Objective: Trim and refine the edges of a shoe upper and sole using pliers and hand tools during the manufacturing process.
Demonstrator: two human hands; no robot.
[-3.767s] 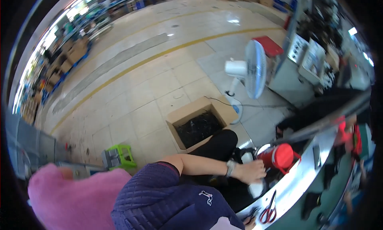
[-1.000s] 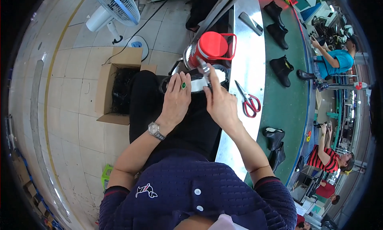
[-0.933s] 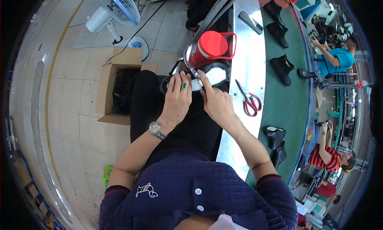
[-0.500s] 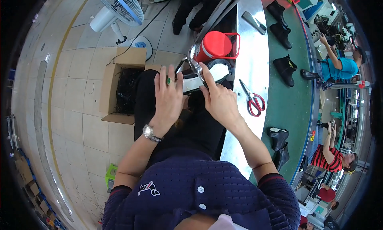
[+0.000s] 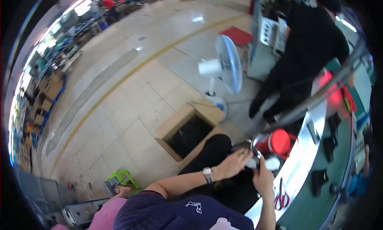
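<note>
The shoe (image 5: 273,163), dark-edged with a pale white surface facing up, lies toward 4 o'clock from the middle of the view, partly covered. Its white shows as two patches, the brighter one at the 3 o'clock end. Between them is a shiny silver metal tool (image 5: 259,154) (too blurred to tell its kind), held tilted, its upper end toward 11 o'clock.

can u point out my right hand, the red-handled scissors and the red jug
right hand (image 5: 264,179): head view, on the back of the hand
red-handled scissors (image 5: 281,195): head view, near the pivot, where blades meet handles
red jug (image 5: 280,141): head view, on its lid
</note>
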